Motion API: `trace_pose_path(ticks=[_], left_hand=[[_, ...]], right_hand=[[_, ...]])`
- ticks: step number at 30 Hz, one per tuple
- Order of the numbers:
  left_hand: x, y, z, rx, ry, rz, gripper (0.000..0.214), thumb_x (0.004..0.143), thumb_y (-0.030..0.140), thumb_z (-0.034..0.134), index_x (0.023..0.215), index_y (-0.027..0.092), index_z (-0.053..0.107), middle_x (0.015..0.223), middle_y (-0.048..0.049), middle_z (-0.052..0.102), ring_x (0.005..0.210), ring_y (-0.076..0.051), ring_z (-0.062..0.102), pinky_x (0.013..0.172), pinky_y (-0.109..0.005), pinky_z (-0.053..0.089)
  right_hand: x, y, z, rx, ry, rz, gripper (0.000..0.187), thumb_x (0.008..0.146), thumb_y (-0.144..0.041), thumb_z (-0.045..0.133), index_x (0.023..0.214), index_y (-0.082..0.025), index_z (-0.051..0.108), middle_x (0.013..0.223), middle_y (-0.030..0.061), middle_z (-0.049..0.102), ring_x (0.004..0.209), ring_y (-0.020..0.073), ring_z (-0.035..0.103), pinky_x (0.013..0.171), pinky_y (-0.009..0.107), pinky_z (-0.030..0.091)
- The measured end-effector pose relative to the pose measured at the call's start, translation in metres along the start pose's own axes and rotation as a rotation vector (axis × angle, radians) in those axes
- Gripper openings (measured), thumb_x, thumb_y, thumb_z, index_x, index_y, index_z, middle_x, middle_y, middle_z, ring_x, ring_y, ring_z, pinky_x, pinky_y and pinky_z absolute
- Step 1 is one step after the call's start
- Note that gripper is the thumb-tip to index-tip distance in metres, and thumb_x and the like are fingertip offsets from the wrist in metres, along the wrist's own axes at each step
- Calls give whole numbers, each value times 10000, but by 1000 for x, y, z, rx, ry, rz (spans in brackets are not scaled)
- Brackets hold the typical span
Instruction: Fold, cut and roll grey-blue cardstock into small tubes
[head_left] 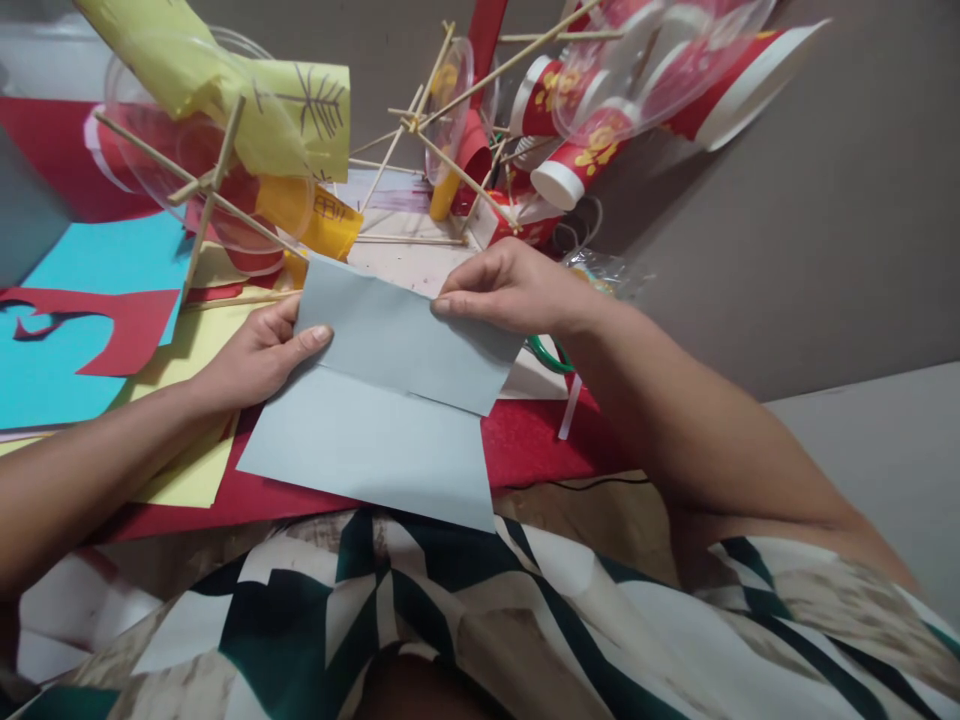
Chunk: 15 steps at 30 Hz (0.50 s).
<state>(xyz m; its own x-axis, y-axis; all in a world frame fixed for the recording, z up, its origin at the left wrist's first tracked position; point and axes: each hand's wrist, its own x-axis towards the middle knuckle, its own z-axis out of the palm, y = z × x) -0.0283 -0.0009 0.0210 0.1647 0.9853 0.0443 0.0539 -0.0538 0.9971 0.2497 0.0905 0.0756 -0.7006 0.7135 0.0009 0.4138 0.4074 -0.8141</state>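
Observation:
A light grey-blue sheet of paper (375, 435) hangs over the front of the red table, with its upper part folded toward me and a crease or edge running across its middle. My left hand (262, 355) grips its left edge, thumb on top and fingers behind. On the upper right, my right hand (517, 290) pinches the paper's top edge between thumb and fingers. Behind the paper stand bamboo sticks (465, 180) tied into a frame. Clear plastic discs and rolled yellow paper (300, 115) are close to the sticks at the left.
Turquoise paper (82, 350), a cut red sheet (142, 325) and yellow sheets (191, 460) lie at the left. Red-and-white paper cups (585, 155) stand at the back right. Green-handled scissors (551, 355) seem to lie beside my right wrist. A grey wall (787, 230) bounds the right.

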Motion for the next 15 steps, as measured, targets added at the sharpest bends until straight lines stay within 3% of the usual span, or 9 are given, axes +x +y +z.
trace_pose_path(ticks=[3,7,11,15], left_hand=[[2,-1,-2,-12,-5,11,458,812,468,798,1172,194,727,976,-75,790,789,-207,737,670,-261,605],[3,-4,-3,-3,-55,-32,568,795,505,802,1255,187,698,978,-97,791,784,-233,748,649,-289,610],[0,-4,0,-23,-77,-62,572,797,499,801,1267,193,688,979,-88,792,759,-218,743,631,-279,605],[0,1,1,-72,38,-41,457,801,464,803,1158,194,711,946,-65,793,706,-180,723,607,-248,589]], right_hand=[[4,0,1,-25,31,16,299,821,-393,726,674,-137,682,594,-7,583,540,96,475,489,239,343],[14,-3,8,1,-9,14,267,820,-399,742,794,-134,728,678,10,656,583,109,532,530,240,404],[23,-14,14,-42,-13,-54,255,853,-347,734,717,-139,680,628,-14,600,575,88,496,543,231,391],[16,-18,2,-7,153,-61,255,918,-393,670,859,-148,707,725,32,659,656,124,573,608,258,445]])
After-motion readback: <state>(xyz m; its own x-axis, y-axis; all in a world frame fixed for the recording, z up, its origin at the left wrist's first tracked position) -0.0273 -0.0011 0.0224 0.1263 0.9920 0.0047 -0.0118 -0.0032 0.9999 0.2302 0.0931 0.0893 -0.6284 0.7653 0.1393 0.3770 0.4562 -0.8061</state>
